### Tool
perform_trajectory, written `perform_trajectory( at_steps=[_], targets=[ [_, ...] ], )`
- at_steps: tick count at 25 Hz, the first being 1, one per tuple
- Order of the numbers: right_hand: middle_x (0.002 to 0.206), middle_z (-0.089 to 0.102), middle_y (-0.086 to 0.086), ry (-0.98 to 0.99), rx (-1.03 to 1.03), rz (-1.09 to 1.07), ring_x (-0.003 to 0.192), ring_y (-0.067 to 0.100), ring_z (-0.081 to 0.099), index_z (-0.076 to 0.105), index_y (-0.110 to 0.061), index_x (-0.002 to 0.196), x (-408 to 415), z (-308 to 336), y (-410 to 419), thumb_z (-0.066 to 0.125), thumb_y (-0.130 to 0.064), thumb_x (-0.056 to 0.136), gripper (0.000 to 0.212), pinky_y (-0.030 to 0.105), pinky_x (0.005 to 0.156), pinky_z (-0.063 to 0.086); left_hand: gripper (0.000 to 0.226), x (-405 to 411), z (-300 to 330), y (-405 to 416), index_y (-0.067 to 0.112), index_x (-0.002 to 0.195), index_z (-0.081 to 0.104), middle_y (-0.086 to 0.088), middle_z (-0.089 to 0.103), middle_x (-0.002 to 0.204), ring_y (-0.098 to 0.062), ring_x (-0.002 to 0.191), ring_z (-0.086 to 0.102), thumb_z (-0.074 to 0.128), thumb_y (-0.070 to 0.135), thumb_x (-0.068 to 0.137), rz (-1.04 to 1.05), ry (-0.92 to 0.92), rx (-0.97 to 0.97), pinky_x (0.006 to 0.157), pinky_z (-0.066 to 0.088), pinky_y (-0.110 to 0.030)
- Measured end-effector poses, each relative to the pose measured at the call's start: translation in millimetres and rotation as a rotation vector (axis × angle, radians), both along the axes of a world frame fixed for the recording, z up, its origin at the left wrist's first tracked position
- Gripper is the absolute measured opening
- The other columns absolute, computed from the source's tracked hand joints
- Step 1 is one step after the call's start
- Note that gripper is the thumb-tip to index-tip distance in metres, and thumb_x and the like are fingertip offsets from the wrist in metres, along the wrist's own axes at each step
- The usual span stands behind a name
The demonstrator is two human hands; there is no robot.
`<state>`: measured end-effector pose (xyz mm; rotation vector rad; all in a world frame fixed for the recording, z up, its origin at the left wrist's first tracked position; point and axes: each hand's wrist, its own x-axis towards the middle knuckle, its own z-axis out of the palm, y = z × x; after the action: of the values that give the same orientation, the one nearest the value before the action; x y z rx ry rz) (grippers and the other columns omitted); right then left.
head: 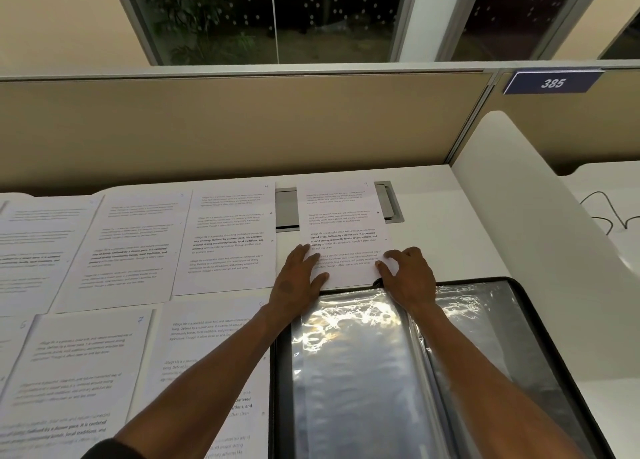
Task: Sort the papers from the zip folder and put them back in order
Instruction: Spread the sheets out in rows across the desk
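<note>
1. Head view: open black zip folder [530, 306] with glossy clear plastic sleeves lying on white desk [450, 216].
2. Just beyond folder's far edge: white printed paper sheet [341, 226], flat, partly covering grey cable hatch [389, 202].
3. Left hand [299, 278] resting on sheet's near left corner, fingers straight and spread.
4. Right hand [407, 273] on near right corner, fingers bent, pressing; whether pinching, cannot tell.
5. Left of folder: more printed sheets [225, 240] in rows.

Both hands [349, 275] rest on one sheet [341, 230]; folder [381, 372] lies before them, more papers [138, 251] spread leftward on the desk [450, 216].
</note>
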<state>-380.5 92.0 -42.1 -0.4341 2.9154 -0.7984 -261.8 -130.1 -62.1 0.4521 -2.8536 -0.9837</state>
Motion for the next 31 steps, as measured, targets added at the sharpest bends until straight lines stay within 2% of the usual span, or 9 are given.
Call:
perform_trajectory(
  at_steps=[6, 14, 24, 28, 31],
  targets=[
    [0.119, 0.053, 0.008, -0.025, 0.032, 0.024, 0.103, 0.026, 0.061, 0.069, -0.021, 0.124, -1, 2, 2, 0.061, -0.045, 0.095, 0.038, 0.035, 0.086, 0.05, 0.058, 1, 4, 0, 0.008, 0.147, 0.044, -0.009, 0.028, 0.161, -0.024, 0.151, 0.018, 0.059, 0.036, 0.098, -0.013, -0.027, -0.012, 0.122, 0.017, -0.035],
    [0.126, 0.049, 0.012, -0.052, 0.091, 0.093, 0.109, 0.03, 0.058, 0.058, -0.023, 0.139, -3, 3, 4, 0.056, -0.041, 0.099, 0.044, 0.037, 0.089, 0.05, 0.06, 0, 6, -1, 0.011, 0.152, 0.038, -0.008, 0.021, 0.164, -0.022, 0.152, 0.014, 0.054, 0.036, 0.1, -0.015, -0.072, -0.026, 0.123, 0.016, -0.035],
    [0.132, 0.047, 0.015, -0.079, 0.158, 0.136, 0.116, 0.032, 0.055, 0.057, -0.022, 0.14, 0, 9, 4, 0.052, -0.041, 0.101, 0.043, 0.037, 0.095, 0.048, 0.06, 7, 12, 0, 0.011, 0.153, 0.035, -0.008, 0.023, 0.163, -0.021, 0.152, 0.016, 0.051, 0.04, 0.101, -0.038, -0.113, -0.009, 0.123, 0.014, -0.033],
    [0.135, 0.047, 0.015, -0.07, 0.145, 0.114, 0.121, 0.032, 0.052, 0.054, -0.023, 0.143, 6, 13, 7, 0.053, -0.044, 0.1, 0.048, 0.043, 0.098, 0.048, 0.061, 11, 18, 1, 0.011, 0.153, 0.035, -0.007, 0.022, 0.164, -0.021, 0.152, 0.016, 0.051, 0.04, 0.102, -0.042, -0.087, -0.01, 0.124, 0.016, -0.035],
    [0.136, 0.051, 0.012, -0.028, 0.189, 0.152, 0.124, 0.031, 0.049, 0.06, -0.024, 0.138, 15, 12, 9, 0.054, -0.045, 0.099, 0.044, 0.043, 0.097, 0.046, 0.062, 15, 19, 1, 0.013, 0.154, 0.034, -0.006, 0.023, 0.163, -0.021, 0.152, 0.015, 0.049, 0.043, 0.102, -0.063, -0.139, -0.012, 0.123, 0.013, -0.033]
  ],
)
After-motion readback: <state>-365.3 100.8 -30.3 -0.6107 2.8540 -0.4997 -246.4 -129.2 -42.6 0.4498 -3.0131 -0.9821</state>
